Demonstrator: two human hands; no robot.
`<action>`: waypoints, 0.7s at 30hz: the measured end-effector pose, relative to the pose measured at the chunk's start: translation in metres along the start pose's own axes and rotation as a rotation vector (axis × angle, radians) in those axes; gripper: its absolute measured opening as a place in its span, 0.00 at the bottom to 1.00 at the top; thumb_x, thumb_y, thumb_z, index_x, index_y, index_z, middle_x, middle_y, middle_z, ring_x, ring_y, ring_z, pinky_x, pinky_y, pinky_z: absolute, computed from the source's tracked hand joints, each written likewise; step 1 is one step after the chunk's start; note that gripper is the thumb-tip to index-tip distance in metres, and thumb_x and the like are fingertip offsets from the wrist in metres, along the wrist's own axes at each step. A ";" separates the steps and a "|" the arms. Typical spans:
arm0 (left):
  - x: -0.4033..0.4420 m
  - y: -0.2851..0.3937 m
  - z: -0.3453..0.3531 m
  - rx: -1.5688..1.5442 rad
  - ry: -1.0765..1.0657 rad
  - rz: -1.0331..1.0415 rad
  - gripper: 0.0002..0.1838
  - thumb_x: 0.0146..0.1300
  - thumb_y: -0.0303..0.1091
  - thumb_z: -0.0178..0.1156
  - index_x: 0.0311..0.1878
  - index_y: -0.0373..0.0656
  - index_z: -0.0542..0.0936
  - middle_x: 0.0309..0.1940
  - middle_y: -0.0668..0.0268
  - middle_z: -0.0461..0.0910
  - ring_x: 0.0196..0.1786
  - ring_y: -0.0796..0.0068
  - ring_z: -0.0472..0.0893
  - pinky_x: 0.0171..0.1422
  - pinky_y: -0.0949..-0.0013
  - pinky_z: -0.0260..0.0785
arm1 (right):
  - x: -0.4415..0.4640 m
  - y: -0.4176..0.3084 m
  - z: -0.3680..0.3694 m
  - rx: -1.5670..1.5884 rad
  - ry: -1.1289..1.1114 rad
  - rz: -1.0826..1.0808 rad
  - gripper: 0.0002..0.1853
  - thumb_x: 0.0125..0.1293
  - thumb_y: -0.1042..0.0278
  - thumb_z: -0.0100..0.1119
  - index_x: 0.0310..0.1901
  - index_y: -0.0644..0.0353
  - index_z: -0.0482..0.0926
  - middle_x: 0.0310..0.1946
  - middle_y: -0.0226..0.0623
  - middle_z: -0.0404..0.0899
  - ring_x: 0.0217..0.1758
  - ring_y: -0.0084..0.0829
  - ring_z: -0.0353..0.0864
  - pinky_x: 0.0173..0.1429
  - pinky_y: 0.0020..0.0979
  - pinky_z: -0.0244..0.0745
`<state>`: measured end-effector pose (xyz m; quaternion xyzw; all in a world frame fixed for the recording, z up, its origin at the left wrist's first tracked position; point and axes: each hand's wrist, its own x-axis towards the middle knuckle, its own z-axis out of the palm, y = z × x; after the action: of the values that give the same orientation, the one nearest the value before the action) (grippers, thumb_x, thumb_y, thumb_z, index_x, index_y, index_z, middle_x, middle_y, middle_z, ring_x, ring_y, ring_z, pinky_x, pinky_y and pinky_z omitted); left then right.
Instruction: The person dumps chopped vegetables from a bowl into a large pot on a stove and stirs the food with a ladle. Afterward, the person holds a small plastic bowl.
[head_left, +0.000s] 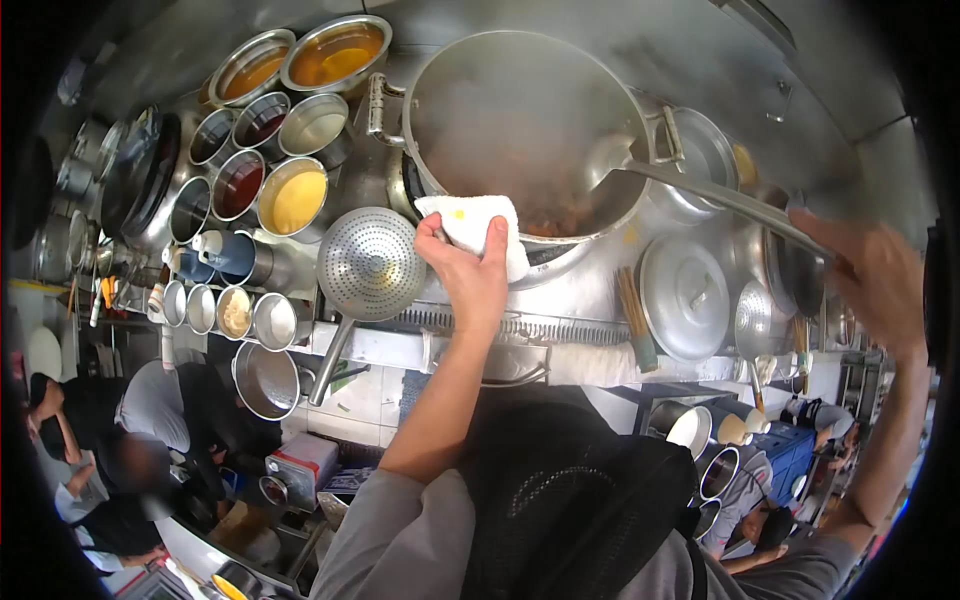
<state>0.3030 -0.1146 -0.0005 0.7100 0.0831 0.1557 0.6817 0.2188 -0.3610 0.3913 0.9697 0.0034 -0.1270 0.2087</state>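
The metal table [590, 300] spreads wide below me, its front edge cutting across the middle of my view. Biggest on it is the deep pot [520, 60], set nearer the back edge than the front; steam [500, 110] veils part of the reddish-brown food [570, 215] inside. After that I have the long ladle [730, 198]: its bowl sits in the pot by the right wall, and its handle slants over the rim toward the table's right end, where my right grip [870, 280] is closed around it, a little blurred. Left of the pot, a perforated skimmer [370, 265] lies by the front edge, its handle jutting beyond. A round lid [685, 300] lies near the front edge, right of the pot. Toward the back edge, on the left, I see two basins [345, 26] of orange liquid [335, 65], with smaller metal tubs [340, 145] in front of them. A bundled brush [630, 305] is just left of the lid. Smallest, a folded white cloth [465, 212] is pinched in my left grip [465, 275] at the pot's near rim
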 end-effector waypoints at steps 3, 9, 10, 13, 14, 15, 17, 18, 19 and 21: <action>0.000 0.007 0.000 -0.043 -0.007 -0.043 0.41 0.70 0.33 0.75 0.69 0.33 0.54 0.64 0.46 0.66 0.64 0.62 0.73 0.70 0.61 0.70 | 0.016 -0.020 0.003 -0.155 0.064 -0.083 0.31 0.60 0.81 0.65 0.66 0.44 0.87 0.44 0.39 0.92 0.42 0.45 0.88 0.58 0.46 0.79; 0.002 0.017 -0.001 -0.161 -0.002 -0.157 0.41 0.68 0.32 0.76 0.70 0.33 0.55 0.64 0.45 0.65 0.64 0.61 0.73 0.70 0.60 0.70 | 0.075 -0.063 0.060 -0.362 -0.149 -0.117 0.25 0.69 0.75 0.59 0.66 0.45 0.85 0.37 0.44 0.90 0.44 0.45 0.92 0.51 0.43 0.87; 0.003 0.019 -0.001 -0.176 -0.001 -0.190 0.42 0.67 0.32 0.76 0.71 0.31 0.55 0.65 0.43 0.64 0.65 0.58 0.73 0.72 0.57 0.69 | 0.083 -0.059 0.077 -0.320 -0.134 -0.128 0.26 0.69 0.75 0.59 0.68 0.47 0.83 0.38 0.45 0.90 0.44 0.47 0.92 0.49 0.42 0.88; 0.003 0.028 -0.003 -0.170 -0.009 -0.209 0.43 0.66 0.32 0.77 0.70 0.31 0.56 0.64 0.44 0.64 0.65 0.58 0.73 0.72 0.57 0.69 | 0.106 -0.051 0.122 -0.193 -0.109 -0.136 0.28 0.68 0.76 0.60 0.71 0.50 0.79 0.39 0.49 0.90 0.43 0.49 0.93 0.48 0.42 0.89; 0.003 0.020 -0.002 -0.138 -0.001 -0.179 0.43 0.66 0.32 0.77 0.70 0.31 0.56 0.65 0.44 0.64 0.66 0.58 0.73 0.72 0.57 0.69 | 0.112 -0.048 0.137 -0.103 -0.106 -0.133 0.29 0.68 0.75 0.60 0.72 0.51 0.78 0.40 0.51 0.90 0.43 0.50 0.93 0.49 0.42 0.89; 0.004 0.018 -0.002 -0.138 0.004 -0.177 0.43 0.66 0.32 0.77 0.70 0.31 0.56 0.65 0.44 0.64 0.66 0.58 0.73 0.72 0.57 0.69 | 0.119 -0.043 0.155 -0.105 -0.102 -0.136 0.29 0.68 0.75 0.60 0.72 0.51 0.78 0.40 0.51 0.90 0.43 0.50 0.93 0.49 0.42 0.89; 0.004 0.016 -0.003 -0.100 -0.012 -0.143 0.41 0.68 0.32 0.76 0.69 0.31 0.56 0.64 0.48 0.66 0.64 0.63 0.74 0.69 0.61 0.72 | 0.132 -0.037 0.177 0.199 -0.010 -0.229 0.34 0.68 0.76 0.59 0.77 0.55 0.73 0.39 0.53 0.90 0.36 0.46 0.92 0.43 0.40 0.88; 0.003 0.016 -0.004 -0.097 -0.012 -0.138 0.41 0.68 0.32 0.76 0.69 0.31 0.56 0.64 0.48 0.66 0.64 0.63 0.74 0.69 0.61 0.72 | 0.138 -0.039 0.179 0.204 -0.006 -0.230 0.34 0.68 0.76 0.59 0.77 0.55 0.73 0.39 0.53 0.90 0.36 0.46 0.92 0.43 0.40 0.88; 0.003 0.016 -0.003 -0.066 -0.007 -0.131 0.41 0.68 0.32 0.76 0.69 0.31 0.56 0.63 0.48 0.66 0.64 0.62 0.74 0.69 0.61 0.71 | 0.145 -0.044 0.179 0.482 -0.146 -0.159 0.36 0.67 0.76 0.58 0.79 0.56 0.70 0.37 0.53 0.89 0.32 0.44 0.90 0.40 0.40 0.86; 0.001 0.019 -0.001 -0.034 -0.012 -0.113 0.41 0.68 0.32 0.76 0.69 0.31 0.56 0.63 0.48 0.66 0.64 0.62 0.74 0.70 0.61 0.71 | 0.156 -0.057 0.171 0.769 -0.278 -0.077 0.38 0.66 0.77 0.56 0.81 0.57 0.67 0.36 0.53 0.88 0.28 0.42 0.89 0.37 0.39 0.84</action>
<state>0.3022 -0.1141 0.0187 0.6934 0.1163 0.1142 0.7019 0.3244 -0.3852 0.1790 0.9499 -0.0361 -0.2565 -0.1752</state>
